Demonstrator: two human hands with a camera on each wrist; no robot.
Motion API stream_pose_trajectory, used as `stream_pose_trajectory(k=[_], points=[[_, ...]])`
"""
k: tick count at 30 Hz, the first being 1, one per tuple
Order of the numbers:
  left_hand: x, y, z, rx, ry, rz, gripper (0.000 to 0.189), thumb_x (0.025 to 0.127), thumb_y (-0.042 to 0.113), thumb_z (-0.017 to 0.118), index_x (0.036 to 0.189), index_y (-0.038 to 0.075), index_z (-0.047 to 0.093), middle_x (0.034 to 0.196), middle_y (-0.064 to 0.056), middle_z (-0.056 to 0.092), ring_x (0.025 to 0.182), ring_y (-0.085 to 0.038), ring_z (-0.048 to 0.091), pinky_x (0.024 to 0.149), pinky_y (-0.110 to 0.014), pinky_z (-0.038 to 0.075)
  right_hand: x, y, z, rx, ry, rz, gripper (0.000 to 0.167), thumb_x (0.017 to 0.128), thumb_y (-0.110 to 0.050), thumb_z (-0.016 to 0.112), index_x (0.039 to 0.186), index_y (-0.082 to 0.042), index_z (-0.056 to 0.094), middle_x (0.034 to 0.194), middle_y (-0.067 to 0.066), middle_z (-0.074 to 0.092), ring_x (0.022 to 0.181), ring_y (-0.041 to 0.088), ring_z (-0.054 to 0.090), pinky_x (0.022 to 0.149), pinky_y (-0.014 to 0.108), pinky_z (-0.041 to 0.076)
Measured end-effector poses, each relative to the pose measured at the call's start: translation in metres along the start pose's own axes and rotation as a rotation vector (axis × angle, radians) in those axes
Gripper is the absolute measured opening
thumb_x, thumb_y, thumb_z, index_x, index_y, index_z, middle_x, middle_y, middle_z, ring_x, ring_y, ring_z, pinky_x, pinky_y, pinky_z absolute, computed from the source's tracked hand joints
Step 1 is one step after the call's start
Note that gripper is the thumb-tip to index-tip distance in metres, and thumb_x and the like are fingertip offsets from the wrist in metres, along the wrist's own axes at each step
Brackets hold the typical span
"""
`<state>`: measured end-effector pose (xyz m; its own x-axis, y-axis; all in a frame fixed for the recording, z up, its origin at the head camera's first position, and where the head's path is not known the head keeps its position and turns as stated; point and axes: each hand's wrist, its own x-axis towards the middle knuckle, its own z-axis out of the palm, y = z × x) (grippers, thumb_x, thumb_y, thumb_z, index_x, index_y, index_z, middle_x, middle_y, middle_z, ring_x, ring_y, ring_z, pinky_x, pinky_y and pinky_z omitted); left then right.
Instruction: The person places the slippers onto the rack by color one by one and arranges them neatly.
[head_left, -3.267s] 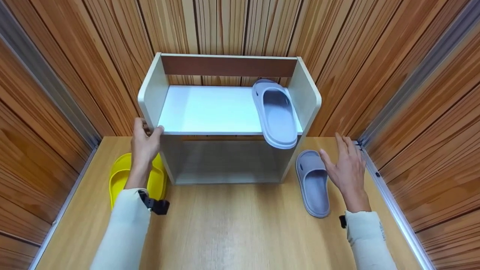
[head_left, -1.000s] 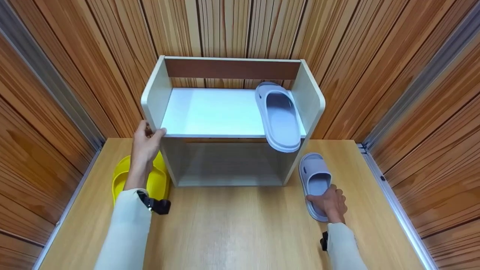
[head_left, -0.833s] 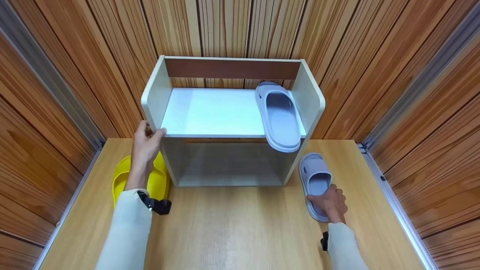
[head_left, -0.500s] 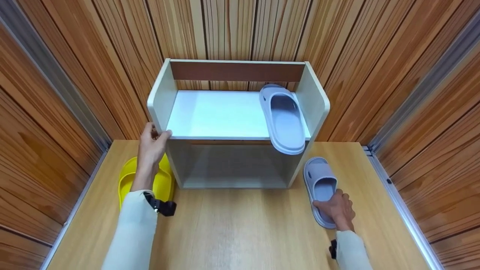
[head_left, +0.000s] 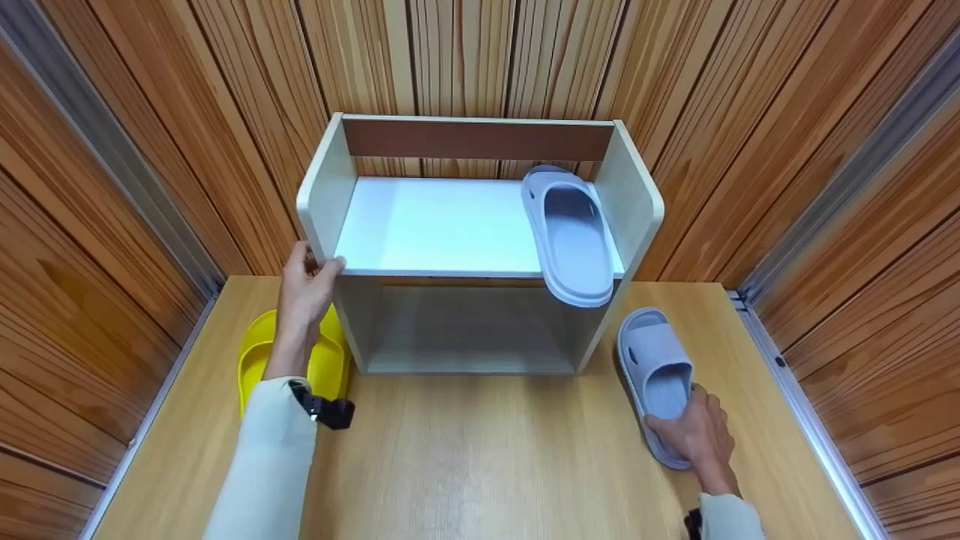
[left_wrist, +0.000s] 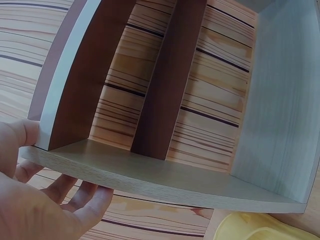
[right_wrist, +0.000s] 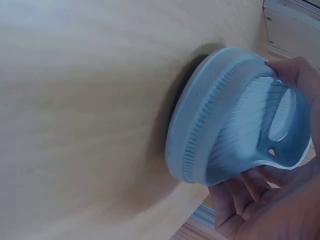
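A small white two-tier shoe rack (head_left: 480,372) stands against the back wall. My left hand (head_left: 304,304) grips its left side panel (left_wrist: 150,175), thumb at the front edge of the upper shelf and fingers curled around the outside. My right hand (head_left: 701,433) holds a grey slipper (head_left: 656,349) by its heel end, thumb on one side and fingers on the other. In the right wrist view the slipper's heel (right_wrist: 200,125) is raised above the wood surface and casts a shadow. A matching grey slipper (head_left: 581,259) lies at the upper shelf's right end, heel overhanging the front.
Yellow slippers (head_left: 328,367) sit left of the rack, partly hidden behind my left forearm. Wood-plank walls (head_left: 465,60) enclose the back and both sides, with metal rails (head_left: 810,435) along the edges of the light wood floor (head_left: 465,457).
My right hand has come down to the slipper on the floor, gripped its heel and shifted it right and toward me, tilting it. The left hand keeps its hold on the rack.
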<state>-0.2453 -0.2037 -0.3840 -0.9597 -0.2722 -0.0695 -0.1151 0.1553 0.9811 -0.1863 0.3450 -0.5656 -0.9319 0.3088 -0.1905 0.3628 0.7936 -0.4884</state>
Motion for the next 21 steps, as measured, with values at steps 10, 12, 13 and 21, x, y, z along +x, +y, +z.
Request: stream_pose_trajectory(k=[10, 12, 13, 21], points=[[0.001, -0.001, 0.001, 0.002, 0.005, -0.026, 0.056, 0.104, 0.028, 0.053, 0.154, 0.011, 0.034, 0.153, -0.016, 0.036, 0.133, -0.032, 0.037, 0.113, -0.047, 0.035, -0.015, 0.003, -0.02, -0.023, 0.08, -0.095, 0.117, 0.072, -0.046, 0.086, 0.15, 0.012, 0.023, 0.127, 0.033, 0.04, 0.114, 0.052, 0.041, 0.084, 0.067, 0.044], [0.002, -0.001, 0.002, 0.002, 0.004, -0.03, 0.056, 0.104, 0.028, 0.053, 0.154, 0.012, 0.033, 0.154, -0.015, 0.036, 0.133, -0.032, 0.037, 0.114, -0.047, 0.034, -0.019, 0.002, -0.025, -0.024, 0.106, -0.12, 0.116, 0.072, -0.045, 0.087, 0.15, 0.012, 0.023, 0.126, 0.033, 0.04, 0.114, 0.052, 0.041, 0.082, 0.067, 0.045], [0.002, -0.001, 0.002, 0.001, 0.004, -0.031, 0.056, 0.104, 0.028, 0.053, 0.154, 0.012, 0.033, 0.154, -0.015, 0.036, 0.133, -0.032, 0.037, 0.114, -0.047, 0.034, -0.02, 0.0, -0.027, -0.023, 0.118, -0.129, 0.116, 0.072, -0.044, 0.087, 0.15, 0.012, 0.023, 0.126, 0.032, 0.04, 0.114, 0.051, 0.041, 0.082, 0.067, 0.045], [0.002, 0.0, 0.0, 0.003, 0.004, -0.03, 0.057, 0.105, 0.029, 0.052, 0.155, 0.012, 0.032, 0.157, -0.014, 0.034, 0.134, -0.032, 0.037, 0.115, -0.047, 0.033, -0.036, -0.013, -0.046, -0.01, 0.225, -0.176, 0.111, 0.072, -0.036, 0.088, 0.151, 0.009, 0.025, 0.131, 0.032, 0.039, 0.116, 0.05, 0.04, 0.083, 0.068, 0.046]])
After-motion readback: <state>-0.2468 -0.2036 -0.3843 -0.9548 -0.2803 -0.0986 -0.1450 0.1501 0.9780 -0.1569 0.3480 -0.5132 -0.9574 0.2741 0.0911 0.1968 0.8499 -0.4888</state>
